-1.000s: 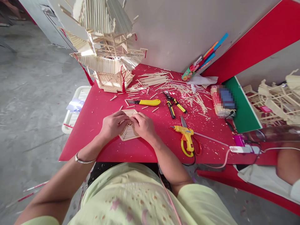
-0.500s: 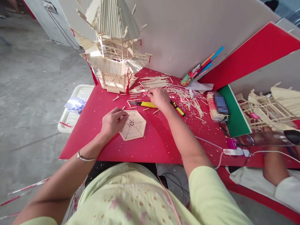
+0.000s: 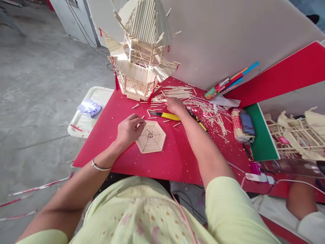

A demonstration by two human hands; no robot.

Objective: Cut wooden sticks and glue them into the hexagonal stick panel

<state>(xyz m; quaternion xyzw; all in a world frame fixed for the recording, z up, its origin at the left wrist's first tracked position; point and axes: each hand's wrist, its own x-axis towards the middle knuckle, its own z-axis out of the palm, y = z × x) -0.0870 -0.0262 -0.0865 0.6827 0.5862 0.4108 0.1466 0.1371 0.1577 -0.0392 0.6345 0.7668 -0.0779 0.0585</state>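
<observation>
A flat polygonal panel of thin wooden sticks [image 3: 155,141] lies on the red tabletop, its strips laid in rings around a small centre. At its upper left edge is my left hand [image 3: 129,131], thumb and fingers pinched together; whatever they hold is hidden or too small to name. Farther out, my right hand [image 3: 175,106] reaches to the near edge of the loose stick pile [image 3: 177,92], fingers bent and closed, their tips hard to see. Just below that hand lies a yellow utility knife [image 3: 170,116]. Black-and-yellow pliers [image 3: 202,126] rest partly behind my right forearm.
A tiered stick-built pavilion [image 3: 146,64] with red tassels stands at the back left. Colored pens in a holder [image 3: 212,92], a stick bundle [image 3: 237,127] and a green board [image 3: 262,134] are rightward. Another person's arm [image 3: 302,198] shows at right, a white lid [image 3: 78,123] at left.
The view has swung, so the table sits farther right. My right hand has moved slightly left relative to the knife, toward the loose sticks. My left hand stays by the panel, still pinched.
</observation>
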